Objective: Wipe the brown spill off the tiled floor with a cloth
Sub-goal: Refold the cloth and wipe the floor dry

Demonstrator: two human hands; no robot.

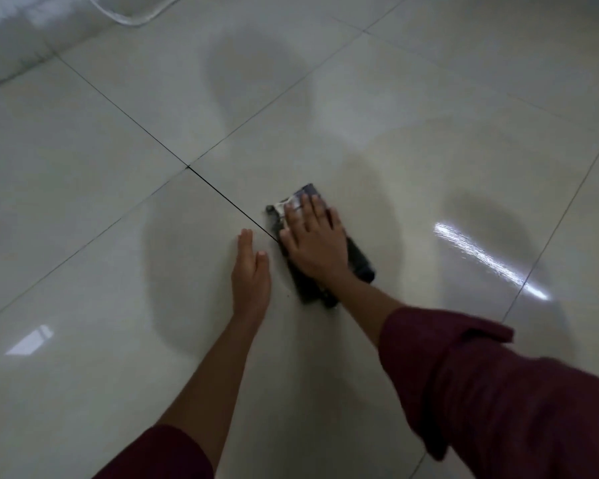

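A dark folded cloth [362, 262] with a pale patch at its far end lies flat on the glossy pale tiled floor [118, 271], beside a dark grout line [229, 198]. My right hand [313, 242] presses down on the cloth with straight, spread fingers and covers most of it. My left hand [250, 273] rests flat on the tile just left of the cloth, fingers straight and together. A few tiny dark specks [288, 292] sit on the tile near the cloth's near left edge. No brown spill shows apart from these.
A white rounded object [132, 10] sits on the floor at the far left top. A pale wall base [11, 53] runs along the upper left. Bright light reflections [488, 259] streak the tile to the right. Dark red sleeves cover both forearms.
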